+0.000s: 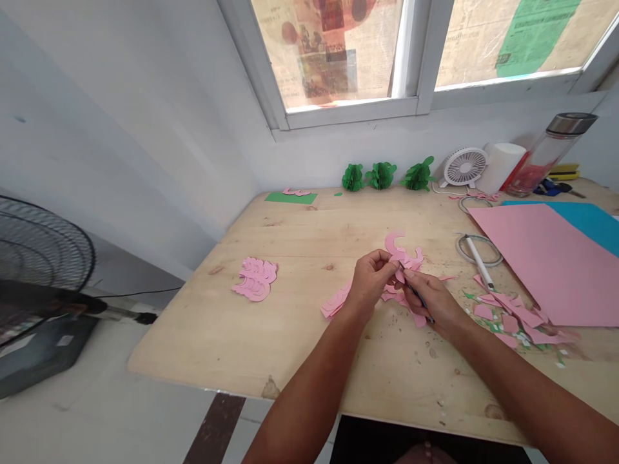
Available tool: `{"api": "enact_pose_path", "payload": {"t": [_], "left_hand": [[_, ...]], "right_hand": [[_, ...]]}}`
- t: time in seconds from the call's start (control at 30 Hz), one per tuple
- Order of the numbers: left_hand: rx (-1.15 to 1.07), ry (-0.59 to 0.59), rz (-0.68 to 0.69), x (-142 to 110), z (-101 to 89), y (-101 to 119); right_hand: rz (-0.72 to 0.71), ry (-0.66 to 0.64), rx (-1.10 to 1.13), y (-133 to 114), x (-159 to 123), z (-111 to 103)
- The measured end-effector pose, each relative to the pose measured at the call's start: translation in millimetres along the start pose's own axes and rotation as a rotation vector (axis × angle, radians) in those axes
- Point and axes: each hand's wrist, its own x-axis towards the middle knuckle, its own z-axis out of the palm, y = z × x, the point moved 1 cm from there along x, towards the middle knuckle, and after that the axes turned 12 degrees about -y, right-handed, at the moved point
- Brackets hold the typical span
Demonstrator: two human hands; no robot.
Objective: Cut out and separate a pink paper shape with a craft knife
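Near the middle of the table, my left hand (373, 276) pinches a curved pink paper cutout (395, 243) between thumb and fingers. My right hand (430, 298) is closed around a slim dark tool (422, 301), its tip at the paper beside my left thumb. Whether the tool is a knife or scissors I cannot tell. Under and around both hands lie more pink paper pieces (393, 294). A folded pink paper strip (336, 301) rests beside my left wrist. Further left sits a pile of scalloped pink cutouts (256, 278).
Pink scraps (522, 316), a white pen-like tool (478, 261) and large pink sheets (551, 264) lie on the right. Green paper figures (380, 175), a small white fan (465, 167) and a glass bottle (549, 154) line the wall. A floor fan (43, 277) stands left.
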Motion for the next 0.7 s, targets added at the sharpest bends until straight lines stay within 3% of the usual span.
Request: {"api": "enact_pose_path", "payload": {"t": [0.7], "left_hand": [[-0.012, -0.006, 0.001, 1.4, -0.8, -0.8]], "right_hand": [[0.006, 0.005, -0.020, 1.3, 1.3, -0.8]]}}
